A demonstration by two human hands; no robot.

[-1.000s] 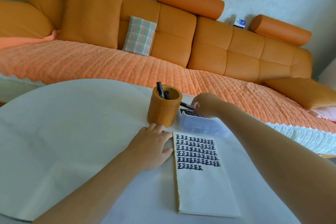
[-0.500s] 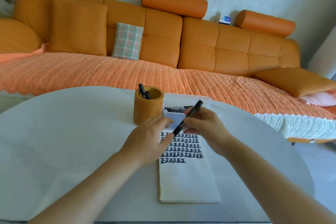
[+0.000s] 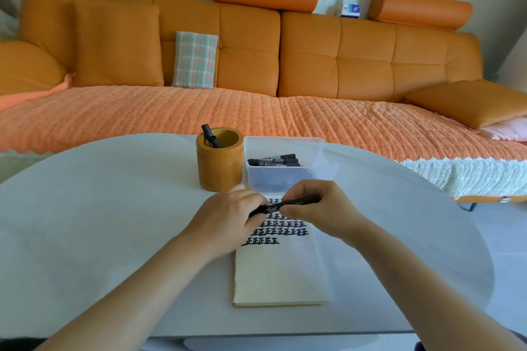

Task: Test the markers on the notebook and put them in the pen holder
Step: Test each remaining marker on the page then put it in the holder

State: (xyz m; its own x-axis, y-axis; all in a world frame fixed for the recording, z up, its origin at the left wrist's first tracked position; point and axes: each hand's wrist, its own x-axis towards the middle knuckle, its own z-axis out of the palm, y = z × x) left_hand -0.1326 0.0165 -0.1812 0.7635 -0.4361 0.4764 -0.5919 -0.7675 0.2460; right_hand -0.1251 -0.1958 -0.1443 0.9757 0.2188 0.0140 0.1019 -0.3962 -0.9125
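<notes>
A black marker [image 3: 281,204] lies level between both hands, just above the notebook [image 3: 281,271]. My left hand [image 3: 226,218] grips its left end, and my right hand [image 3: 320,209] pinches its right part. The notebook lies open on the white table, with rows of black test marks [image 3: 281,232] across its top. Behind it stands a wooden pen holder [image 3: 220,164] with two black markers [image 3: 210,136] in it. A clear plastic box [image 3: 281,168] to the right of the holder contains several black markers [image 3: 275,160].
The round white table [image 3: 114,222] has bare surface to the left and right of the notebook. An orange sofa [image 3: 256,65] with cushions runs along the far side, beyond the table's edge.
My right hand took a marker from the box and brought it over the notebook. My left hand left the table and took hold of the marker's left end.
</notes>
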